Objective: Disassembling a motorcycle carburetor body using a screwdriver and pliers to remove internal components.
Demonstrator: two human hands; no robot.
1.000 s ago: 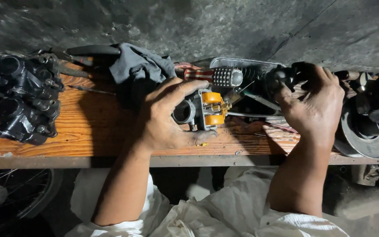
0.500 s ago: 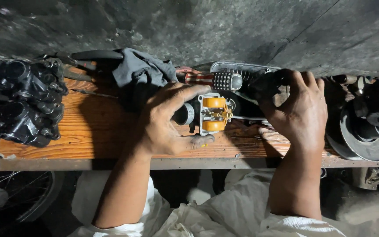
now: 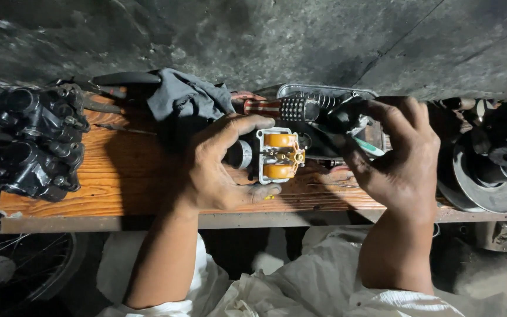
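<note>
Head view: wooden bench (image 3: pixel 118 176) across mid-frame.
Change: right hand (image 3: pixel 403 161) has drawn leftward, off the dark parts at frame right, toward the metal tray (image 3: pixel 324 91).
Left hand (image 3: pixel 218 167): clamped on the carburetor (image 3: pixel 277 155), frame centre.
Right hand: fingers curled over dark parts; grip unclear.
Carburetor: open, orange floats showing.
</note>
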